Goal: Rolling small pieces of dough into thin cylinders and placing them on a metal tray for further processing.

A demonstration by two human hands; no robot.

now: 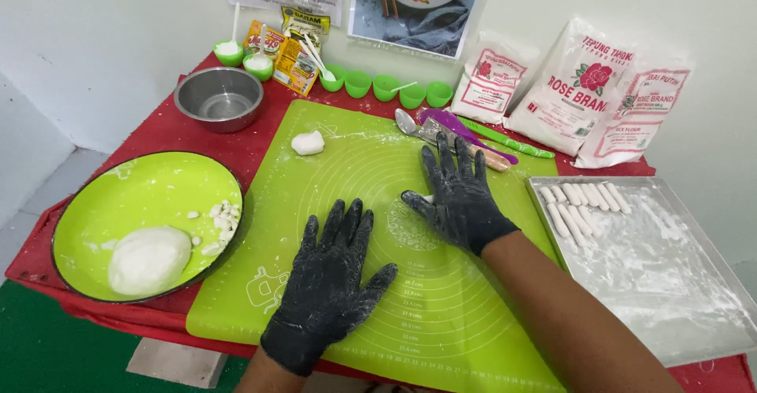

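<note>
Head view: both hands wear black gloves dusted with flour and lie flat on the green silicone mat (355,283) that covers the middle of the counter (181,129). The left hand (327,283) rests palm down at about 7 o'clock on the mat, fingers spread wide, holding nothing. The right hand (457,200) lies palm down near the mat's centre, fingers wide too, and a sliver of white shows under its palm edge; whether that is a piece of dough being rolled I cannot tell for sure. If it is, rolling goes best with an even, light palm pressure and fingers kept flat, so the stick comes out the same thickness as the others.

A small lump of dough (307,142) sits apart at 11 o'clock on the mat. At 9 o'clock, off the mat, a lime green bowl (118,196) holds a large ball of dough (147,259) and a scatter of small cut bits (221,223). Above it, a steel bowl (218,97) looks empty. At 3 o'clock a floured metal tray (678,298) carries a row of finished dough sticks (583,204) in its far left corner. Small green cups (386,87) line the back edge at 12 o'clock, two with white spoons. Bags of flour (583,85) lean on the wall at 1 o'clock, with utensils (465,133) lying before them.
</note>
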